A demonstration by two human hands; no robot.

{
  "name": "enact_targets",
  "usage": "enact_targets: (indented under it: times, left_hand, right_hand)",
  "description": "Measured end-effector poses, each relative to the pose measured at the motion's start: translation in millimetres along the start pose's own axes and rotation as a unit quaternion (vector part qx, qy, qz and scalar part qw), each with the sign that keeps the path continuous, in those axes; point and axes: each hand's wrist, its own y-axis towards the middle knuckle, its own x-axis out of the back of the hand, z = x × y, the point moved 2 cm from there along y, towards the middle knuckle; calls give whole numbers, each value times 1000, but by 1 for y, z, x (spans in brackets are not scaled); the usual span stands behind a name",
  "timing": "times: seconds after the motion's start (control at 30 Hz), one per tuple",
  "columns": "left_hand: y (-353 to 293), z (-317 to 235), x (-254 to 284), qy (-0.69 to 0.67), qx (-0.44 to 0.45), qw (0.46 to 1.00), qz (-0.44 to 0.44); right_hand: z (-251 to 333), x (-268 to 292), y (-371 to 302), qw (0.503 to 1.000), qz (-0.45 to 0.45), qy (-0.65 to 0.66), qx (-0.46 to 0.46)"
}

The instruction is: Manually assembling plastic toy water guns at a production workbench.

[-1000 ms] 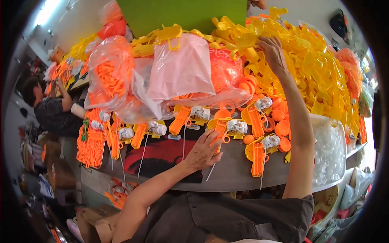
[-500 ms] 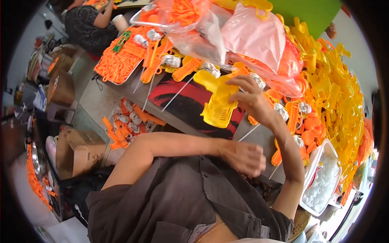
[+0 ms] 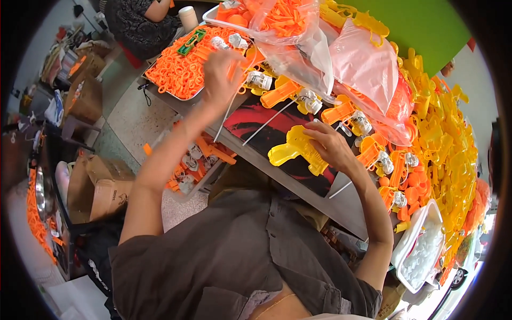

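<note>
Over the dark mat (image 3: pixel 250 125) my right hand (image 3: pixel 335 148) grips a yellow plastic toy gun shell (image 3: pixel 300 149) by one end, its handle pointing left. My left hand (image 3: pixel 220 77) is stretched forward to the right edge of a tray heaped with small orange rings (image 3: pixel 173 72). Motion smears its fingers, so I cannot tell whether they hold anything. Beside that hand, along the table, lie several toy gun assemblies with orange parts (image 3: pixel 280 93), white-and-silver mechanisms (image 3: pixel 309 100) and thin pale rods (image 3: pixel 269 122).
Clear bags of orange parts (image 3: pixel 285 21) and a pinkish bag (image 3: pixel 365 58) stand at the back. A large heap of yellow shells (image 3: pixel 445 128) fills the right. A white basin of clear pieces (image 3: pixel 421 250) sits near right. Below the table's left edge is a box of orange-and-white pieces (image 3: pixel 194 160).
My left hand has swung from near my body forward and left to the ring tray. My right hand has turned the yellow shell, so its handle points left and lower.
</note>
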Motion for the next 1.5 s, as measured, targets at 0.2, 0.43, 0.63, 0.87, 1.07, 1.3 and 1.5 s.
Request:
enact_targets:
  times: [0.2,0.43,0.63,0.87,1.07,1.3,1.5]
  left_hand:
    - [25,195,-13,174,91,946,257]
    - [68,191,-24,90,15,886,454]
    - [81,128,42,-26,45,937,347]
    - [90,18,98,-58,-2,977,205]
    - [70,-44,99,-114,-8,986,125]
    - [33,-87,63,-133,-110,980,96]
    - [21,-129,53,-39,-368,927,57]
  right_hand:
    - [12,-26,20,996,-46,28,-67]
    - [20,-35,34,986,-131,-44,-93]
    - [46,-17,58,979,-191,-33,-58]
    - [78,-4,119,938,-296,162,-77]
    - [107,10,125,910,-350,214,-66]
    - [118,30,77,798,-414,407,-158]
    - [114,49,53,802,-395,425,-142]
